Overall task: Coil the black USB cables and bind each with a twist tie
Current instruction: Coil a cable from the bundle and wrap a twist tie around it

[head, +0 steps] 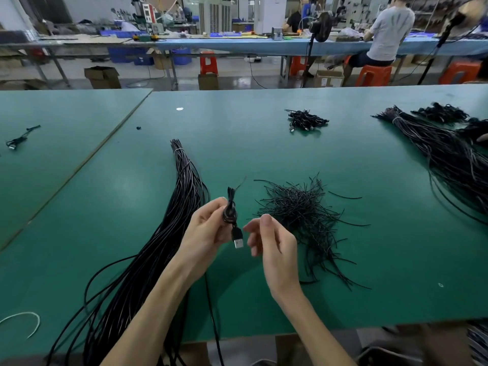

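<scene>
On the green table (396,260), left of the loose heap of black twist ties (301,215), the left hand (206,228) grips a coiled black USB cable (230,213). The right hand (272,241), between them, is loosely curled, visibly empty. Farther left, a long black cable bundle (184,180) runs out of frame.

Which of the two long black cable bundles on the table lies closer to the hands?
The left long bundle of black cables, passing beside the left hand; the right long bundle lies far off at the picture's edge.
</scene>
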Motion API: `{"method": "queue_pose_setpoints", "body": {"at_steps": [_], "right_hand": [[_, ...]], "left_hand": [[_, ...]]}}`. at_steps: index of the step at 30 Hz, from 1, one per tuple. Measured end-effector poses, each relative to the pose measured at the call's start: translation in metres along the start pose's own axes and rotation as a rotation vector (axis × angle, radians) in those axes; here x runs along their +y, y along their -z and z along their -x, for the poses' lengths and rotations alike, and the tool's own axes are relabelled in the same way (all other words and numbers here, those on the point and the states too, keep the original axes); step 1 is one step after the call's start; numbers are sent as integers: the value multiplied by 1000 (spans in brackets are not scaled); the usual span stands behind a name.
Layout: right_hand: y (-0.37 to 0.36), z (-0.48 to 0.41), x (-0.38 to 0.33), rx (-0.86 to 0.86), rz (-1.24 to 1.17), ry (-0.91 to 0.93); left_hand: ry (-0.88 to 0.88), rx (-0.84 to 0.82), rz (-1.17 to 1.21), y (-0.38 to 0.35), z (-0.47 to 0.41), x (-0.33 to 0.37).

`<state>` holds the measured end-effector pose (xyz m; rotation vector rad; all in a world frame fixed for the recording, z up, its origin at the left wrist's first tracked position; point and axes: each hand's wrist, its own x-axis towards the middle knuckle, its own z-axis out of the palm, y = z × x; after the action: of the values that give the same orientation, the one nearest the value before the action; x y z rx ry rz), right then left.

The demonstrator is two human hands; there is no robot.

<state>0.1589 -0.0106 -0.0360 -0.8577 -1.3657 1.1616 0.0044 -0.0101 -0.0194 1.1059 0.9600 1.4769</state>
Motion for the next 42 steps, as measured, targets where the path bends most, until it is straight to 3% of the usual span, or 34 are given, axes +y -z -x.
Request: {"method": "queue_pose_setpoints", "body": {"at_steps": [5,7,11,23,28,34,42], "right_hand": [[0,-2,-3,1,-9,-15],[0,-3,-1,28,77,9],[3,-6,1,52,152,68],[6,-7,0,149,171,53],[5,-7,5,108,119,-8],[6,-8,3,129,-111,-138],[11,-12,2,110,-241,-189]], "left_hand": [[-121,-39,-523,-13,-1,-4],[-140,-17,-620,-14,-1,-6],[-127,-25,-544,-15,0,-6],[169,-166,-74,-15,6,-4],[139,-87,-230,-12,3,-6],[-189,4,-730,-14,1,-12],[-212,-55,-778,-15,2,-11]]}}
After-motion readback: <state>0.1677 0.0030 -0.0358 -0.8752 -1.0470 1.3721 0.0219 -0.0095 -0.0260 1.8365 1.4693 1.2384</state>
